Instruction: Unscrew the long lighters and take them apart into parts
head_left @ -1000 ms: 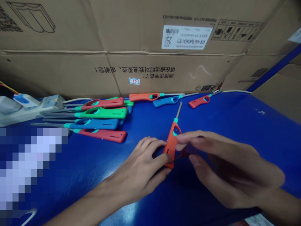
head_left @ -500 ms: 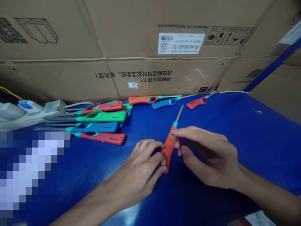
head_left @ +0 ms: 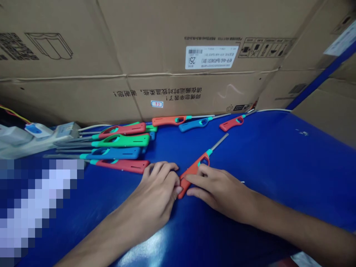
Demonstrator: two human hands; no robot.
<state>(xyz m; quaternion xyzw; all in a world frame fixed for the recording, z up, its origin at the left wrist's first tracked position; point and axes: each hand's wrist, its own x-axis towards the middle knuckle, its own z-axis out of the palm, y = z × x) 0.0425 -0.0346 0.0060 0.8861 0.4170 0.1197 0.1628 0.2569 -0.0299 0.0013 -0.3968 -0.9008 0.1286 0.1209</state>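
Note:
An orange long-nosed lighter (head_left: 194, 168) with a teal trigger and a metal tube lies on the blue table (head_left: 278, 155), its tube pointing up and to the right. My left hand (head_left: 160, 189) is curled around the lighter's handle end. My right hand (head_left: 219, 187) rests its fingers along the handle's right side and pinches it. Both hands lie low on the table.
A stack of red, green and blue lighters (head_left: 119, 146) lies to the left. Three more lighters (head_left: 194, 121) lie along the cardboard boxes (head_left: 167, 55) at the back. A white power strip (head_left: 33, 135) sits far left. A blurred patch covers the lower left.
The lighter has swung from near upright to lying flat, its tube now pointing right. Both hands have dropped toward the table and shifted left with it.

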